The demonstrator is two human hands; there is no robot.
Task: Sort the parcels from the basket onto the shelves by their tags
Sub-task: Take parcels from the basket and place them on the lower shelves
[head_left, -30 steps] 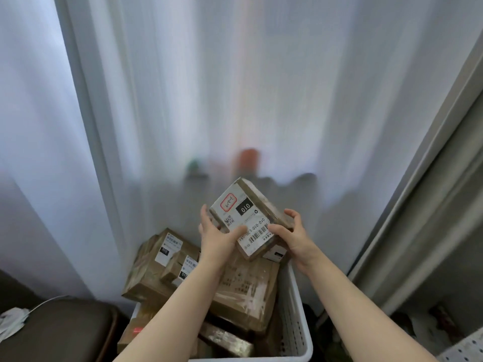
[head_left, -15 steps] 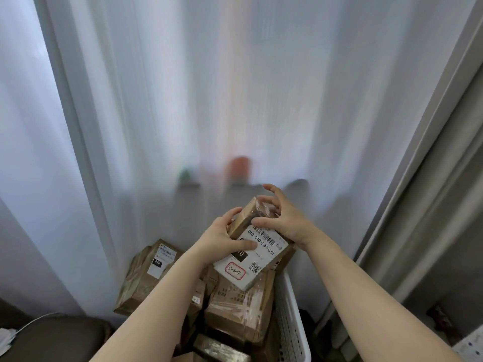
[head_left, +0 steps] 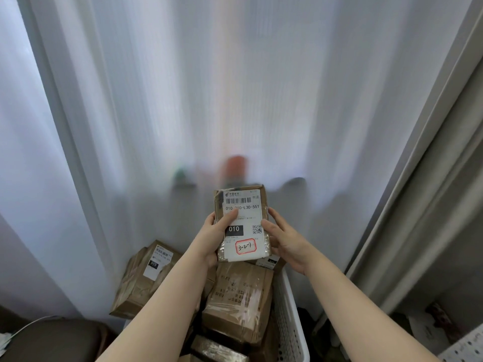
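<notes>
I hold a small brown parcel [head_left: 243, 220] upright above the basket, its white label facing me. The label shows a barcode, "010" in a black box and a red-framed handwritten tag reading 3-2-7. My left hand [head_left: 213, 237] grips its left edge with the thumb across the label. My right hand [head_left: 281, 236] holds its right edge, fingers along the side. Below, the white slatted basket [head_left: 290, 322] is full of several brown taped parcels [head_left: 237, 301].
A labelled brown parcel [head_left: 146, 275] leans at the basket's left side against the white sheer curtain [head_left: 209, 87]. A dark brown cushioned seat [head_left: 52, 340] lies at lower left. A grey frame [head_left: 431, 178] and a white pegboard shelf corner [head_left: 465, 347] stand at right.
The parcel has been turned round in both hands, from slanted with the tag at top to upright with the tag at bottom, and raised a little higher above the basket.
</notes>
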